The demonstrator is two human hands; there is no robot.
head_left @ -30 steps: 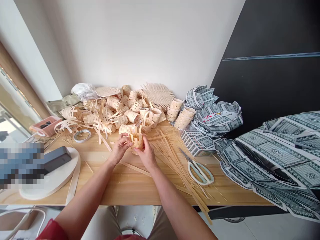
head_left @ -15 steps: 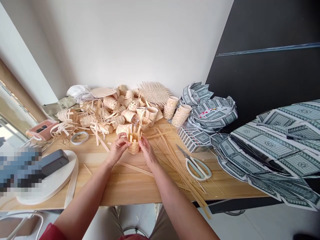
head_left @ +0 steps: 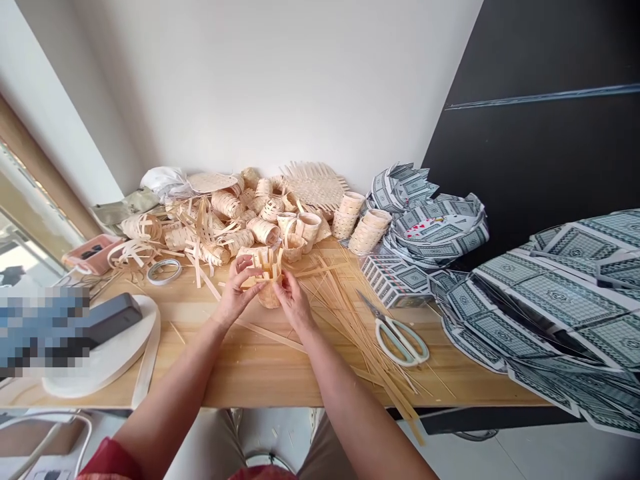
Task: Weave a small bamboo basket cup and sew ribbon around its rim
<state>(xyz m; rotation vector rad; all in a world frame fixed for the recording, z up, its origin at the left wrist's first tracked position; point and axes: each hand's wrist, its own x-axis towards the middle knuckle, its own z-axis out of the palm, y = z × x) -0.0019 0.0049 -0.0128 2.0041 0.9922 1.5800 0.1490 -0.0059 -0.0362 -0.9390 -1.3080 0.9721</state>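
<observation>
A small woven basket [head_left: 270, 297] of pale wood strips stands upright between my hands, with loose strip ends sticking up around its rim. My left hand [head_left: 236, 290] has thumb and fingers closed at its left rim. On the opposite side, my right hand [head_left: 294, 301] grips the wall near the rim, thumb toward me. Another small basket [head_left: 293, 247] with a handle sits just behind it. Long thin strips [head_left: 350, 313] lie on the table right of my right hand.
Scissors [head_left: 400, 339] lie at the right, near a box made of folded playing cards [head_left: 397, 280] and larger card structures [head_left: 560, 300]. Woven pieces [head_left: 227, 203] are heaped at the back. A tape roll [head_left: 164, 272] and white round board [head_left: 107, 363] are at left.
The view has shifted slightly, moving the background right. My left fingers have spread and lifted around the upright strips, and the basket looks slightly turned or tilted in my hands.
</observation>
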